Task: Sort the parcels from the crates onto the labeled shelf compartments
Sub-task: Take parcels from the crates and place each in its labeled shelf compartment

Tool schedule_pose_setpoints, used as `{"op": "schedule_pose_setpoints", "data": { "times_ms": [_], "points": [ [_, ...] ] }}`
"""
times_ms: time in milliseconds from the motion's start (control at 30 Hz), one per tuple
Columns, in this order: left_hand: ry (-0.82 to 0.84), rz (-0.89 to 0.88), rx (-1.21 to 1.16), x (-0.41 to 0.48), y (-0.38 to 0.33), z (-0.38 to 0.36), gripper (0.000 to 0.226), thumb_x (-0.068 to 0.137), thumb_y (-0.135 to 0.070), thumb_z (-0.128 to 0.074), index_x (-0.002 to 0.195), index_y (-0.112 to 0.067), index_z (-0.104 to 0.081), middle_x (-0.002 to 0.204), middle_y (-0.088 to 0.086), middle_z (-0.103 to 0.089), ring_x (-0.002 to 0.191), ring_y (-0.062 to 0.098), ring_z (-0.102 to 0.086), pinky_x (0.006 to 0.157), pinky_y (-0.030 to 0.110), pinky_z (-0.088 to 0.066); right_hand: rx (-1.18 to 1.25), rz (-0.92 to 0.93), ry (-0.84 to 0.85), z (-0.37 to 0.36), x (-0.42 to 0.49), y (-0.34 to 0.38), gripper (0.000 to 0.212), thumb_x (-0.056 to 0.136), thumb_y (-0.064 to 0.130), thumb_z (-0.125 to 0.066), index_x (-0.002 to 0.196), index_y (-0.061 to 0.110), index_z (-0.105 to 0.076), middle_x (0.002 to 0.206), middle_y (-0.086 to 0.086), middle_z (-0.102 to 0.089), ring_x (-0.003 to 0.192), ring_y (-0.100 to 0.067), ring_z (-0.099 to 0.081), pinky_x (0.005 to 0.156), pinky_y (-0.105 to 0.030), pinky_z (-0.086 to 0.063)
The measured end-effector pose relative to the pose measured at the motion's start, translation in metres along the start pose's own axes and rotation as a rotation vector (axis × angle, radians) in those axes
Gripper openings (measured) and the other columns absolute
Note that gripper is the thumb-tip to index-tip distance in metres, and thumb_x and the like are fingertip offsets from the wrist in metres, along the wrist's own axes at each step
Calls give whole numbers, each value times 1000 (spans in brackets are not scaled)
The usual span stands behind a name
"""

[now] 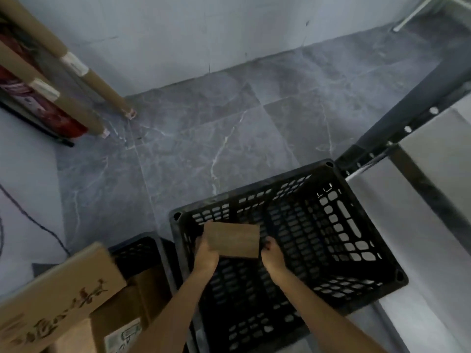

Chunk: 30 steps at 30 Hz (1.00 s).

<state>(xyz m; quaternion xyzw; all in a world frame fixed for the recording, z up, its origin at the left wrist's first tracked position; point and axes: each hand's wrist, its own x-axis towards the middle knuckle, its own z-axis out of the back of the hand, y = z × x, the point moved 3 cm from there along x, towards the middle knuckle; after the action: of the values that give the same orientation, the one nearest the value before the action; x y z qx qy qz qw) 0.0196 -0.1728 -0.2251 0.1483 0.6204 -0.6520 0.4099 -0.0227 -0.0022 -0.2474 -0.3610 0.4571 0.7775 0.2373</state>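
A small brown cardboard parcel (233,239) is held over the black perforated crate (331,238) on the grey floor. My left hand (205,252) grips the parcel's left end with curled fingers. My right hand (272,253) holds its right edge. Apart from the parcel in my hands, the crate's inside looks bare. A second black crate (137,250) stands to the left, holding several cardboard boxes (61,296). A shelf unit with a dark metal frame (382,143) and pale boards stands at the right.
Long cardboard tubes (84,72) lean against the wall at the upper left beside a red roll. A dark cable (33,220) runs across the pale surface at the left. Grey marble-patterned floor tiles (204,138) lie beyond the crates.
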Motion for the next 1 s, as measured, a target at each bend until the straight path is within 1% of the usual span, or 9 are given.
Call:
{"op": "schedule_pose_setpoints", "data": {
  "times_ms": [67,133,267,400,567,700,800,900,1000],
  "points": [
    [-24,96,69,23,15,-5,45,99,-12,-40,144,-13,-34,139,13,-45,125,28,-45,106,35,-40,10,-16,56,-15,21,-12,51,98,-1,-31,147,12,-29,143,-10,-43,128,-25,-44,109,-32,-36],
    [-43,222,88,34,26,-8,56,96,-5,-34,149,-13,-19,145,14,-36,129,31,-38,110,38,-33,21,-25,84,-26,31,-23,54,98,-1,-29,149,15,-26,145,-9,-41,129,-24,-42,112,-34,-34],
    [-58,295,156,26,27,-9,57,93,-5,-41,147,-12,-27,148,17,-30,132,33,-35,112,41,-32,125,-40,-20,-8,24,-29,44,97,0,-33,138,16,-40,110,0,-52,100,-16,-51,92,-27,-42],
    [16,274,129,-36,-3,-7,41,91,-3,-45,132,-7,-46,127,20,-50,111,33,-53,98,42,-47,205,-64,-50,41,-25,-13,38,95,-3,-26,110,22,-51,109,-8,-58,96,-22,-55,86,-36,-50],
    [5,272,-46,-149,-101,12,12,92,-1,-44,97,-6,-54,107,18,-60,92,28,-59,70,33,-50,399,-47,-152,121,-146,63,28,95,3,-30,84,13,-54,93,-13,-57,85,-25,-53,80,-39,-47],
    [7,268,-272,-245,-204,32,19,98,-13,-39,106,-6,-55,113,17,-59,101,32,-59,71,40,-54,623,-26,-111,182,-260,144,20,90,8,-42,74,13,-54,79,-8,-58,75,-22,-53,72,-38,-47],
    [39,256,-387,-318,-278,45,31,99,-37,-43,119,-16,-53,118,12,-58,101,28,-58,69,40,-53,717,30,-108,225,-347,198,26,93,21,-45,69,12,-53,74,-9,-58,72,-22,-54,71,-38,-45],
    [83,195,-375,-385,-347,62,45,94,-46,-48,129,-18,-45,125,10,-55,109,29,-56,72,44,-54,680,138,-111,255,-429,248,37,98,44,-43,81,13,-52,84,-9,-58,83,-24,-56,82,-45,-48],
    [174,118,-382,-444,-407,74,53,92,-50,-49,135,-19,-41,131,11,-52,98,26,-58,84,50,-53,659,286,-113,278,-505,291,33,94,47,-49,103,15,-49,106,-6,-57,97,-21,-57,90,-51,-49]
  ]
}}
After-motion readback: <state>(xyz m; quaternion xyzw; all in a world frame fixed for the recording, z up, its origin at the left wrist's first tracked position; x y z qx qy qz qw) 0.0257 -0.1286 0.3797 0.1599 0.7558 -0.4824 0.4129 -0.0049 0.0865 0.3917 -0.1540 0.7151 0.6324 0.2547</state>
